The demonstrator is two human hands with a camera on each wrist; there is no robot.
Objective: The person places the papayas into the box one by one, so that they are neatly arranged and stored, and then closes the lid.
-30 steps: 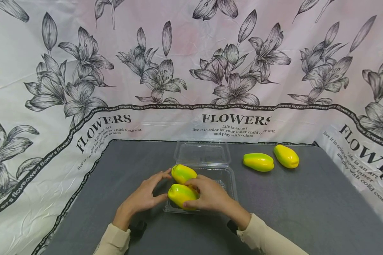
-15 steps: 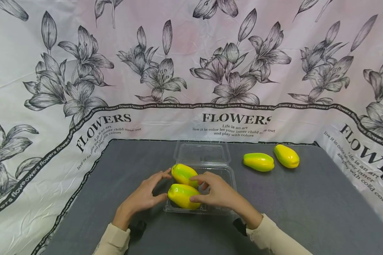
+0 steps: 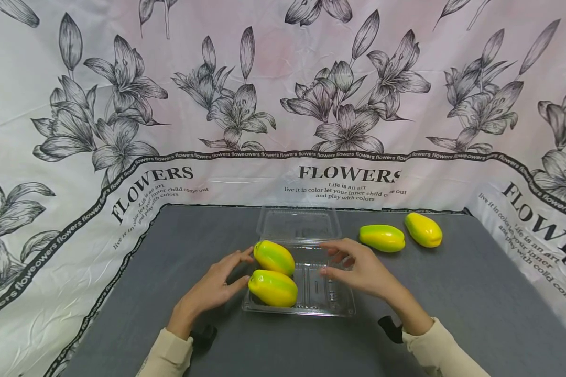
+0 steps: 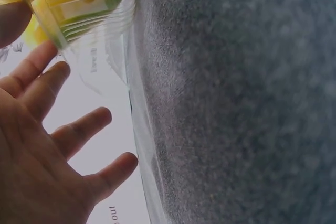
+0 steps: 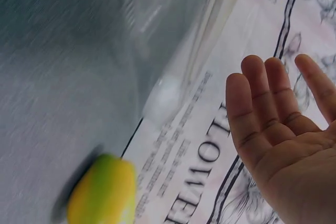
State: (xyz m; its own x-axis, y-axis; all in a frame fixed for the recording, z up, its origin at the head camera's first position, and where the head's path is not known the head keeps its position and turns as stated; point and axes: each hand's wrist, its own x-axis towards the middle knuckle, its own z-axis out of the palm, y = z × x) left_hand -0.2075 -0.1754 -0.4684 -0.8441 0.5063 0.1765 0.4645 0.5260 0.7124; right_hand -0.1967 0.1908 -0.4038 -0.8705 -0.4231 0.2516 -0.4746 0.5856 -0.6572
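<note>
Two yellow-green papayas lie side by side in the left part of a clear plastic clamshell container (image 3: 313,288), a near papaya (image 3: 273,289) and a far papaya (image 3: 274,257). My left hand (image 3: 212,288) is at the container's left side, thumb and fingers spread, fingertips right at the papayas' ends. The left wrist view shows its fingers (image 4: 86,129) apart beside the ribbed container wall (image 4: 94,3). Over the container's right part hovers my right hand (image 3: 365,269), holding nothing; its fingers (image 5: 240,103) are extended in the right wrist view.
The container's lid (image 3: 297,224) lies folded back toward the rear of the grey table (image 3: 179,241). Behind the right hand are two more papayas, a left one (image 3: 382,239) and a right one (image 3: 423,230). Flower-printed cloth (image 3: 245,183) borders the table at back and sides.
My right hand has let go of the near papaya and moved right, away from the pair, leaving both papayas in the container. The left hand has stayed nearly in place.
</note>
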